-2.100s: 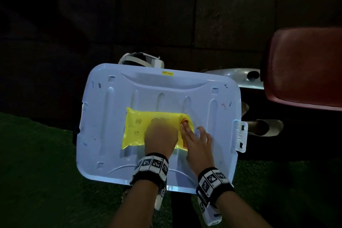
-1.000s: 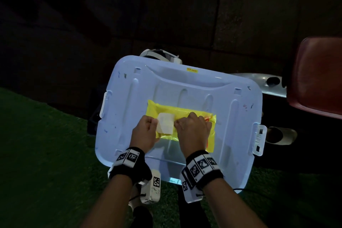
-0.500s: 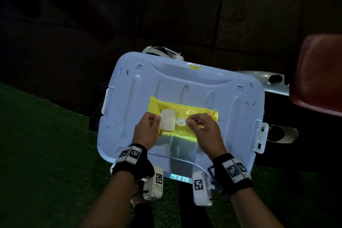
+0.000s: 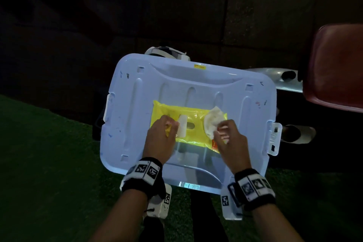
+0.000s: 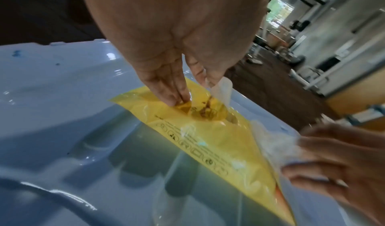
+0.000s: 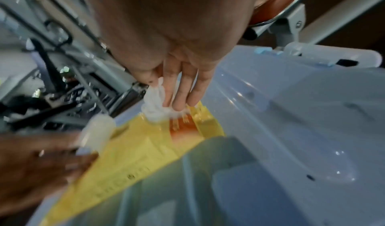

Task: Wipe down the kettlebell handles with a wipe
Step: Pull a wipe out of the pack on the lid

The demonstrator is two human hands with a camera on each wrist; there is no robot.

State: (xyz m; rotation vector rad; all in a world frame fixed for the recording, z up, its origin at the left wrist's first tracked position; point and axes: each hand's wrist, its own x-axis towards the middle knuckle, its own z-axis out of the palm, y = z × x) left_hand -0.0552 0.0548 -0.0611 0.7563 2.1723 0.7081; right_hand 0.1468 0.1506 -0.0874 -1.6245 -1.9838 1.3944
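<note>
Your right hand (image 4: 231, 139) pinches a crumpled white wipe (image 4: 213, 122) between thumb and fingers, just above the right end of the yellow wipe packet (image 4: 196, 133). Your left hand (image 4: 160, 135) presses its fingertips (image 5: 177, 96) down on the packet's left part, with the peeled-back white flap (image 4: 182, 125) standing up beside the thumb and the dispensing slot showing just right of it. The packet lies flat on the pale blue lid (image 4: 137, 114) of a storage bin, roughly at its middle.

No kettlebell shows in any view, so you cannot tell where the handles are from here. Around the bin you have green turf (image 4: 49, 153) on the near side and dark floor tiles (image 4: 176, 15) beyond. A red padded seat (image 4: 337, 65) on a pale metal frame (image 4: 275, 80) stands close to the bin's far right corner. A white object (image 4: 167, 53) peeks out behind the lid's far edge; what it is stays unclear.
</note>
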